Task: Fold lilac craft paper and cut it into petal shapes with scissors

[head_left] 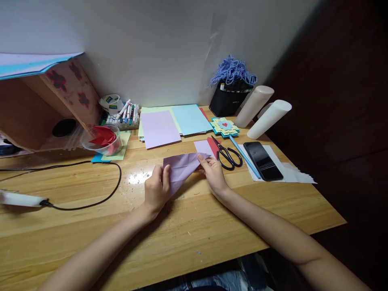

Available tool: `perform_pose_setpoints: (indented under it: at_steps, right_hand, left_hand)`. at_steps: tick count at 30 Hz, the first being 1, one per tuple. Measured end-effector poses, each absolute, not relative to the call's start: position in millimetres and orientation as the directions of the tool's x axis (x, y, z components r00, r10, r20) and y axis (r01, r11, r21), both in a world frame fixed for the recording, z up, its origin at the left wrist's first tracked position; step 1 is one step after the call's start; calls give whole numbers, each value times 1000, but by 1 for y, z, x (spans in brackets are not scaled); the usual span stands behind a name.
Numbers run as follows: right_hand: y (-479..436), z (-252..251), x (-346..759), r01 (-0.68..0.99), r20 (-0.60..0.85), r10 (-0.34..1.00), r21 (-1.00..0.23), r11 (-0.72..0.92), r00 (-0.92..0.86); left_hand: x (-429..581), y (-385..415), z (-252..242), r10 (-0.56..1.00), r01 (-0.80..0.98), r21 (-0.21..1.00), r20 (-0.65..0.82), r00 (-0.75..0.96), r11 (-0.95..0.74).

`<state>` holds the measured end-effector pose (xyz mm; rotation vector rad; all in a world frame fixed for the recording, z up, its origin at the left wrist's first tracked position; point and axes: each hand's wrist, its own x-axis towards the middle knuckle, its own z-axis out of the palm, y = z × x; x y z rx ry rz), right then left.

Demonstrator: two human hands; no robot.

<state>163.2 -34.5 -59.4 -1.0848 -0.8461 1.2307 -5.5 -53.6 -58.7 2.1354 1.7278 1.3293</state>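
Left hand [156, 190] and right hand [214, 174] pinch paper [182, 166], fingers [166, 177] closed — likely steadying it. Scissors [225, 152] lie near, presumably for reach.

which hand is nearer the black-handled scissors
Right. The right hand is just left of the black-handled scissors; the left hand is farther left, holding the creased purple paper.

A left hand [156, 186] and right hand [214, 174] hold creased purple paper [181, 167] left of black-handled scissors [223, 150]; a phone [263, 161] lies to their right.
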Motion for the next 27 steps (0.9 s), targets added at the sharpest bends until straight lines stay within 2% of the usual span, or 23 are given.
perform_pose_setpoints:
  at_steps: [6,11,14,18,21,25,27]
  right_hand:
    - [-33,-63,169,-304,21,974,-948,91,225]
    - [-35,-61,169,-284,36,976,-954,98,216]
    - [-33,-55,174,-209,53,966,-972,108,253]
    - [-27,-49,187,-128,82,965,-985,117,250]
    - [-23,-48,192,-160,24,987,-986,50,159]
    - [-24,-49,189,-185,-198,980,-963,-198,-15]
    - [-25,-50,187,-171,-258,966,-950,-259,-34]
  left_hand:
    - [-7,-51,-60,841,732,590,540,-42,-341]
    - [-9,-51,-60,884,669,678,463,-68,-304]
    - [-10,-48,-55,948,544,800,317,-24,-254]
    - [-10,-42,-48,988,160,987,6,156,-31]
    - [-9,-38,-45,978,17,992,-128,167,127]
    - [-9,-39,-44,993,44,996,-87,75,84]
    - [-8,-40,-42,996,76,995,-70,62,65]
